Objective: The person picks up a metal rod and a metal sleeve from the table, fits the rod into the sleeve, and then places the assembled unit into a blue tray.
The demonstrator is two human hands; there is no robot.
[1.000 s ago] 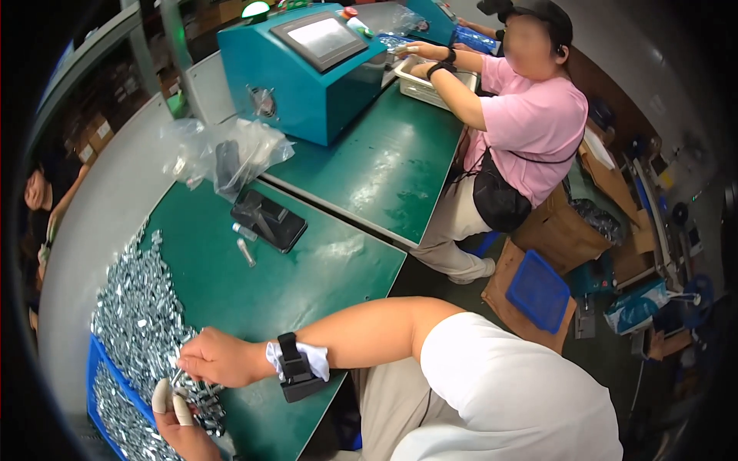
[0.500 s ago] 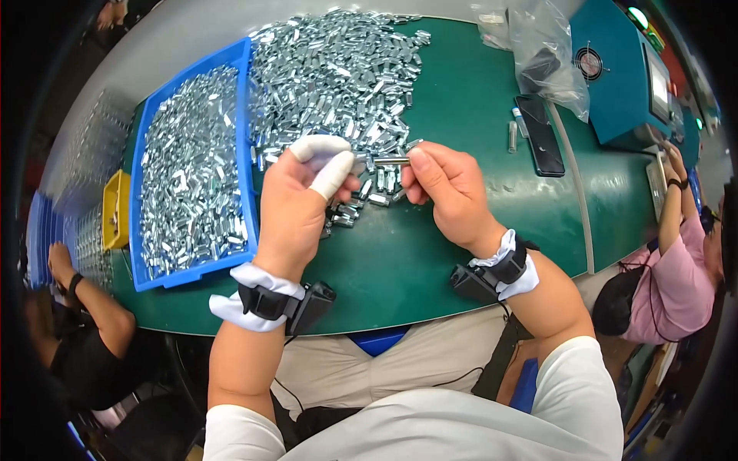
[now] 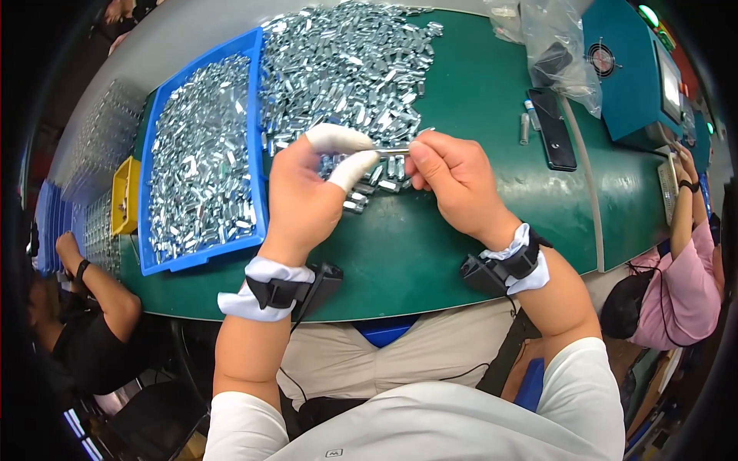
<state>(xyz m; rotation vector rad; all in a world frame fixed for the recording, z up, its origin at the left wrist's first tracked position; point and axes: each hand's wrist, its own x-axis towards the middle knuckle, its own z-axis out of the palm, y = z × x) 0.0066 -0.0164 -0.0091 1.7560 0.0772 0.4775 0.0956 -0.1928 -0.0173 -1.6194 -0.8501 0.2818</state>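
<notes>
My left hand, with white finger covers on thumb and forefinger, is closed in a pinch. Its fingertips mostly hide the small silver metal piece between them. A thin metal rod runs from that pinch to my right hand, whose thumb and forefinger grip its right end. Whether the rod sits inside the small piece cannot be seen. Just behind and below the fingers lies a large heap of shiny hexagonal metal pieces on the green table.
A blue tray full of similar pieces stands at left, beside a yellow bin. On the right are a black phone, a small clear tube, plastic bags and a teal machine. Other people sit at both sides.
The covered left fingertips have closed in toward the right hand and pinch more tightly, covering the small piece. The whole view has shifted slightly. The right hand keeps its grip on the rod.
</notes>
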